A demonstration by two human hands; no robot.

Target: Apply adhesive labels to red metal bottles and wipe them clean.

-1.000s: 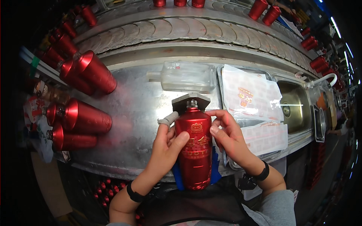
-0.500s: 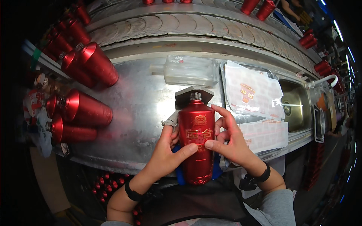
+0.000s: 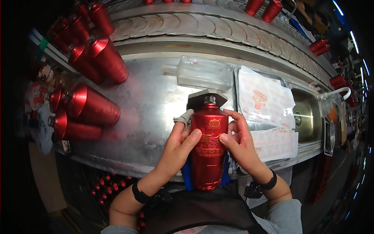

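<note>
On the far left we see a cluster of red bottles lying on their sides on the steel worktop, necks pointing left and close to the edge – a bump from an elbow could, in our judgement, send one rolling off. Moving right, our left hand curls around the side of the upright red bottle, thumb pressed flat on its front near a gold band; one finger wears a pale wrap. The bottle stands at the near edge of the worktop, just in front of us, its uncapped neck up and a dark hexagonal piece behind the neck. We think the glossy surface could slip if that grip loosens, and the bottle has little bench under it. Our right hand pinches something small against the bottle's front, thumb and forefinger together – we cannot tell whether it is a label edge or a tab. If the pinch pulls sideways, whatever is being set there may go on crooked. Behind sits a clear plastic box; to the right, a tray of printed white sheets, then a small sink – an open neck tipped that way could spill
</note>
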